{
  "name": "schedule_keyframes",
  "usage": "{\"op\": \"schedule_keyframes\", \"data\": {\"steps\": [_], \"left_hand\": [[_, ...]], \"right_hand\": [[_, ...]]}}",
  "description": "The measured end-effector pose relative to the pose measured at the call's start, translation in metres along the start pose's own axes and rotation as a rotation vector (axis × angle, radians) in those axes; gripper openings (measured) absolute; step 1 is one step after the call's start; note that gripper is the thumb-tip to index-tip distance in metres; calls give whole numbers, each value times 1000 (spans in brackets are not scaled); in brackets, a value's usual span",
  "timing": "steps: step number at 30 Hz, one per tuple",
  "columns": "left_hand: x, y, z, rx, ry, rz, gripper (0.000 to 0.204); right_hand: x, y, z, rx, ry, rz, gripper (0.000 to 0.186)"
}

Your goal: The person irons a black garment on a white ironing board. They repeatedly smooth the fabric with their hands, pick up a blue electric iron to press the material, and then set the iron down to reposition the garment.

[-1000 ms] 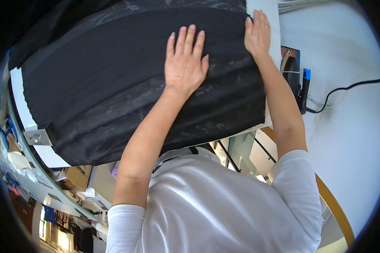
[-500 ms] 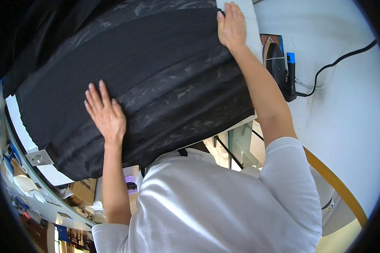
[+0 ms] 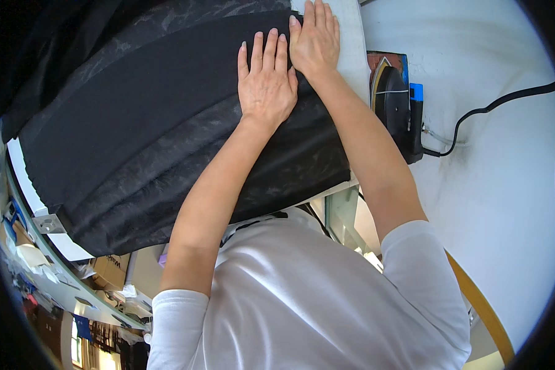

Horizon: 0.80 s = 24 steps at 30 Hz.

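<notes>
A large piece of black fabric [image 3: 142, 117] lies spread over a white board, with a faint pattern and soft folds along its near side. My left hand [image 3: 266, 86] rests flat on the fabric toward its right end, fingers stretched out and slightly spread. Just beside it, my right hand [image 3: 315, 43] lies flat over the fabric's far right edge, partly reaching past it onto the pale board. Neither hand grips anything, and the two are almost touching.
An iron [image 3: 393, 105] with a black body and blue-tipped handle stands on a reddish rest right of the fabric. Its black cord [image 3: 475, 113] runs across the white table [image 3: 499, 185]. A metal bracket [image 3: 48, 224] sits at the board's left edge, and a cardboard box [image 3: 109, 271] is below.
My left hand has slid right and away from me across the fabric, ending beside my right hand. The right hand stays at the fabric's right edge; the whole view has shifted slightly.
</notes>
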<state>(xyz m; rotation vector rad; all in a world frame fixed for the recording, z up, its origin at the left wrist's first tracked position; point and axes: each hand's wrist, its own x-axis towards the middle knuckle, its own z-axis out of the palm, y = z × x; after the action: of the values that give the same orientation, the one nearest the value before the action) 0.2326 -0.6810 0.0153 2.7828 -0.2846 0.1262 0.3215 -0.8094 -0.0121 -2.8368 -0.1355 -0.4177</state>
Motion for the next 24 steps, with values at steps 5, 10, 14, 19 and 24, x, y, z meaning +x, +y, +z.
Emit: {"op": "schedule_keyframes", "data": {"steps": [5,10,14,19,24], "left_hand": [[-5,-1,-3,-5,19,-79,64],[-29,-33,-28,-97,28,-144,66],[-69,-72,-51,-93,39,-231,65],[-119,-131,-78,-26,45,-341,65],[-156,-181,-103,37,20,-385,66]], "right_hand": [[-1,6,-2,-131,-12,-63,60],[9,1,4,-211,-18,-133,58],[6,14,7,-259,-29,-126,55],[7,24,12,-176,-33,-151,56],[9,33,13,-158,-34,-178,57]]}}
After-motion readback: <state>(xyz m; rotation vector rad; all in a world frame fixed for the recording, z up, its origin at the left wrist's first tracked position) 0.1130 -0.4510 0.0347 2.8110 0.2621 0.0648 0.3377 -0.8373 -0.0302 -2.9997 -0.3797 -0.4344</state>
